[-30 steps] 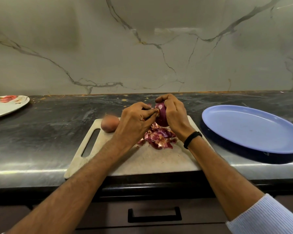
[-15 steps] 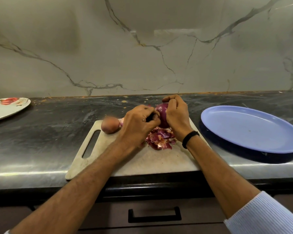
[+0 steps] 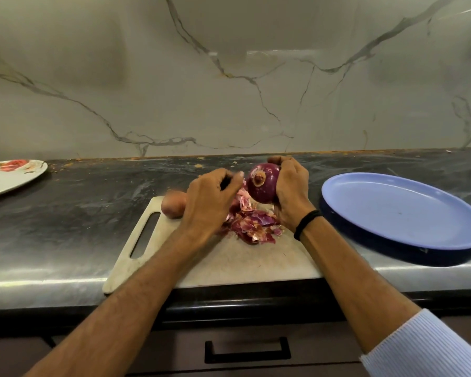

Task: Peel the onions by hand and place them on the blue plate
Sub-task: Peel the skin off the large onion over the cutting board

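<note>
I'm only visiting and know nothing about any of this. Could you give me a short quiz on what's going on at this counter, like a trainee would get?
1. True or false: the blue plate already holds a peeled onion.
2. Which hand grips the red onion? A) the left B) the right C) both
3. Fill in: the heap of onion skins lies on the ____.

Key: 1 false. 2 B, the right hand is curled round it. 3 cutting board.
</note>
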`<state>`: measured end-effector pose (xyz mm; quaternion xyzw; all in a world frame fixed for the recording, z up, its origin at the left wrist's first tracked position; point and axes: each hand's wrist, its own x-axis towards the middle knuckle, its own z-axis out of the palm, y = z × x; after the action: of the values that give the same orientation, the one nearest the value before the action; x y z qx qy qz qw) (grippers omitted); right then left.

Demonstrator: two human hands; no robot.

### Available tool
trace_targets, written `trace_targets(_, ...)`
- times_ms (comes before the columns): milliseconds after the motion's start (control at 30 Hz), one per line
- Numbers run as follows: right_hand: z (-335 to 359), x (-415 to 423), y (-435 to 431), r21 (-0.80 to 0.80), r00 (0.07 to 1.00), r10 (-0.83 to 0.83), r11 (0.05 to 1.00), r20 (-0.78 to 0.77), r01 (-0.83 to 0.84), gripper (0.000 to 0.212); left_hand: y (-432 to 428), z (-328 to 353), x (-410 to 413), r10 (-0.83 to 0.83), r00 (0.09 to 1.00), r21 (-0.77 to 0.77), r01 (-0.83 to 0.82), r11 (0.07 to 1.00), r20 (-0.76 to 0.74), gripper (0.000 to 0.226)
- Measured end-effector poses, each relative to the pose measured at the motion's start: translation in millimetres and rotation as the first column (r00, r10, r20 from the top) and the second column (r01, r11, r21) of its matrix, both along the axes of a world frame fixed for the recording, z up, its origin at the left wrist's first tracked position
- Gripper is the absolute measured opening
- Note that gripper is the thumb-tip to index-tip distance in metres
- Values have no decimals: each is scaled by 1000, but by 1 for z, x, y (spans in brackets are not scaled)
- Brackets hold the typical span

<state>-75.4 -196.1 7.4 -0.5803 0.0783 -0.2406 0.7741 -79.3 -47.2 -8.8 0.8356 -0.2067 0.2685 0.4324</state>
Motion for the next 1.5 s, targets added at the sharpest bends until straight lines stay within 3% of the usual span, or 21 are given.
trace_targets(133,-2,1,-1,-161,997,-75,984,32,79,26,-2,1,0,-125,965,46,117,992,231,26)
trace_targets(233,-5,0,-1,-271,988,-126,952,86,144,27,-4,-2,1,-164,942,68,150,986,294,24)
trace_targets(400,-7,0,2,-333,990,-117,933,79,137,20,-5,-4,0,-117,950,-20,129,991,288,22)
trace_targets(600,-9,3,4,-246,999,13,969,-44,-24,38,-6,-1,-3,-91,970,-57,106,993,225,20)
trace_targets(800,-12,5,4,-337,999,-28,941,18,33,40,-4,-1,-2,-133,980,-93,148,985,145,20)
trace_targets(1133,-20,2,6,-499,995,-28,864,93,71,34,-7,-1,-5,-60,977,81,44,996,206,16)
trace_targets(1267,-19,-1,3,-519,989,-56,846,140,121,33,-10,2,-8,-76,987,79,65,995,143,2)
trace_targets(1333,-18,-3,5,-511,986,-59,849,158,133,34,-9,5,-9,-96,992,29,94,995,81,12)
trace_targets(1500,-19,-4,3,-457,979,-59,878,195,143,35,-11,12,-11,-247,936,-379,140,915,-251,14)
